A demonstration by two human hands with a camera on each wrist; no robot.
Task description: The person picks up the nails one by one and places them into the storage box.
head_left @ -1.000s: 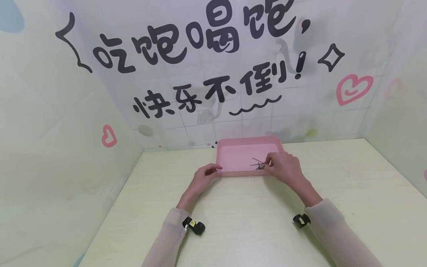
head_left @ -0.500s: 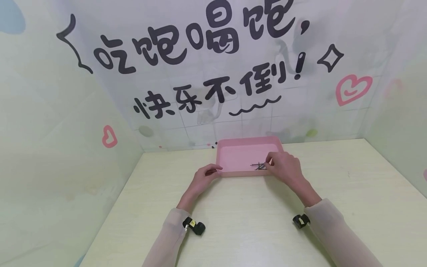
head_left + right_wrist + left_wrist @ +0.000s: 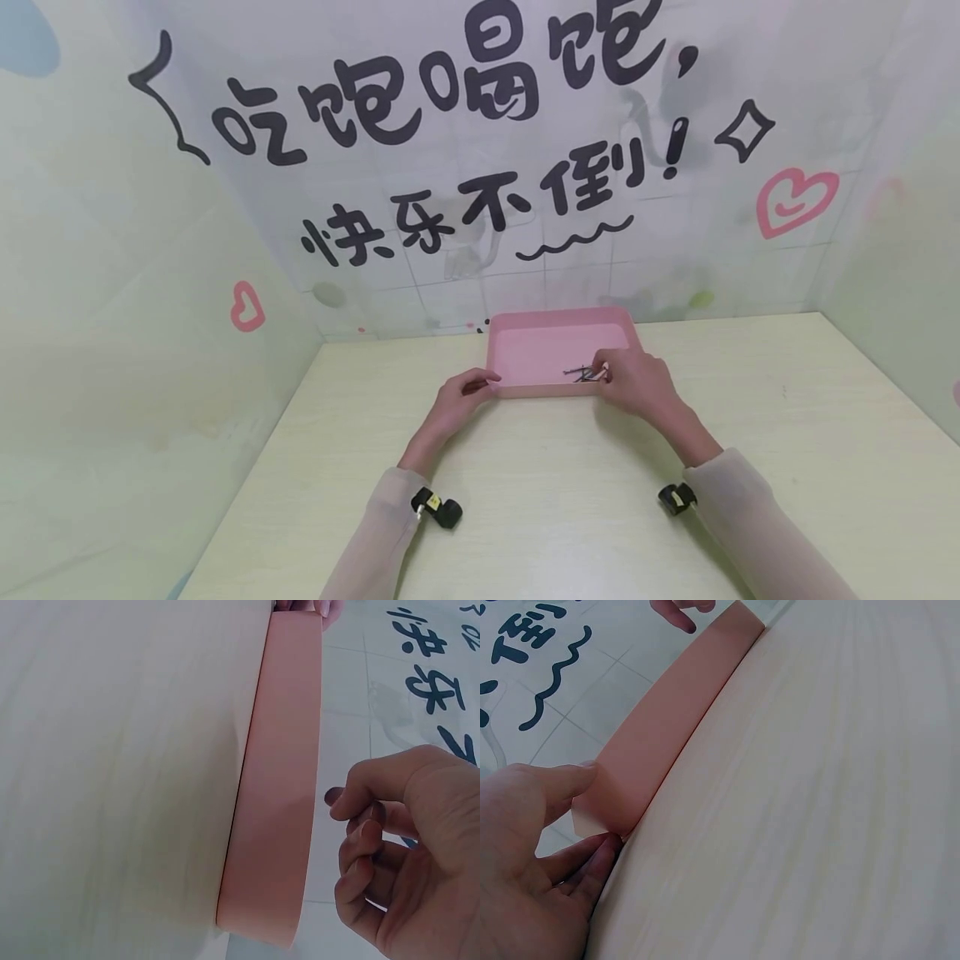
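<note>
A shallow pink tray point(image 3: 551, 390) stands against the back wall. My left hand point(image 3: 457, 400) grips its near left corner; in the left wrist view the thumb point(image 3: 577, 780) lies on the rim, with fingers low outside the corner. Several thin metal nails point(image 3: 581, 375) lie in a loose pile near the tray's front right. Over that pile is my right hand point(image 3: 637, 379), its fingertips beside the nails. The right wrist view shows this hand point(image 3: 412, 832) with curled fingers, thumb and index finger close together above the rim; whether a nail is pinched there cannot be made out.
The pale wooden table point(image 3: 555, 500) spreads in front of the tray. A printed sheet point(image 3: 465, 208) with black lettering covers the wall behind, and light panels rise on both sides. A small black camera point(image 3: 438, 506) sits at each sleeve cuff.
A nail that stuck up towards the upper left by the right fingers a second ago no longer shows. My right hand has dipped slightly towards the pile. The left hand and tray stay put.
</note>
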